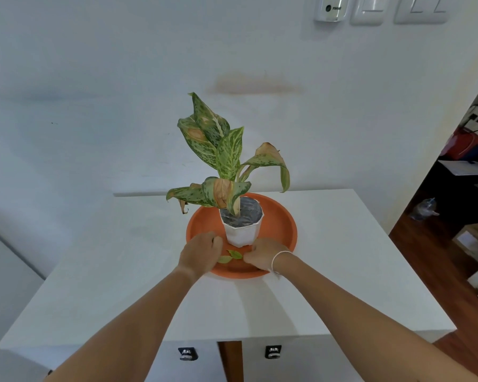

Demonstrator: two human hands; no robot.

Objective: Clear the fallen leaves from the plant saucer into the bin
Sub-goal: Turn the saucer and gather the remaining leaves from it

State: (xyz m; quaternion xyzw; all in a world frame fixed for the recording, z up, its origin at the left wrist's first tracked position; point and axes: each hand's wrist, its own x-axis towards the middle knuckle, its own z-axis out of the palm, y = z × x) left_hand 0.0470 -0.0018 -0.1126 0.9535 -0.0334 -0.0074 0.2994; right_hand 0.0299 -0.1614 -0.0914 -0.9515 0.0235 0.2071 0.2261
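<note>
A round orange saucer [283, 226] sits on the white table and holds a white pot [242, 234] with a speckled green plant [224, 155] that has browning leaves. Two small fallen leaves [232, 256] lie on the saucer's near side, in front of the pot. My left hand [202, 250] rests on the saucer's left part with its fingers curled, and a sliver of green shows between them. My right hand [262, 255], with a white band on the wrist, is curled at the right tip of the darker leaf. Whether it pinches that leaf is unclear. No bin is in view.
The white table [342, 271] stands against a white wall, with drawer knobs [187, 353] below its front edge. Wall switches [367, 9] sit high on the right. On the right a doorway opens onto a wooden floor [431, 252] with clutter and boxes.
</note>
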